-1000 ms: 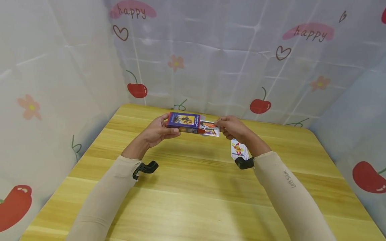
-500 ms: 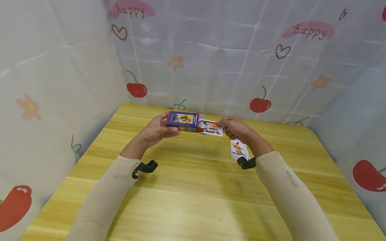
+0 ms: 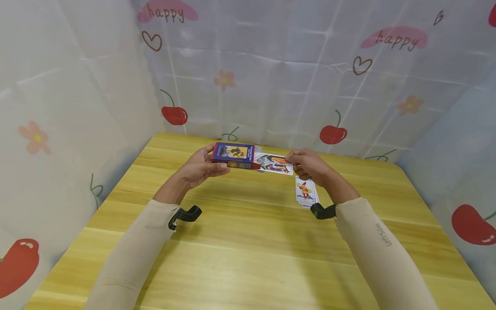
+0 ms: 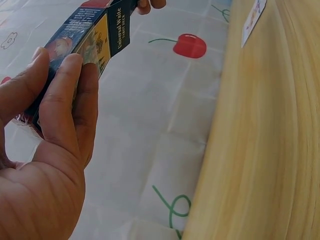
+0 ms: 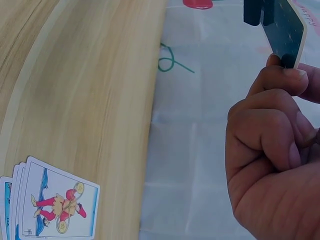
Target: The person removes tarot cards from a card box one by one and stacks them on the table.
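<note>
My left hand (image 3: 200, 167) grips a blue and red tarot card box (image 3: 234, 152) above the far part of the table, its open end facing right. Out of that end sticks a tarot card (image 3: 275, 163), picture side up, more than half of it showing. At the card's right end, my right hand (image 3: 308, 165) pinches it between thumb and finger. In the right wrist view, the dark back of the held card (image 5: 286, 30) shows; whether several cards lie together there I cannot tell. On the table below my right hand lies a small fanned pile of cards (image 3: 305, 190), a red-and-yellow figure on top.
The wooden table (image 3: 232, 258) ends at the back against a hanging cloth (image 3: 271, 86) printed with cherries and hearts. Similar cloth hangs on both sides. A black wrist camera mount (image 3: 190, 214) juts from the left sleeve, another mount (image 3: 323, 211) from the right.
My right hand has moved right with the card, and more of the card now shows outside the box. The box has shifted very slightly left in my left hand.
</note>
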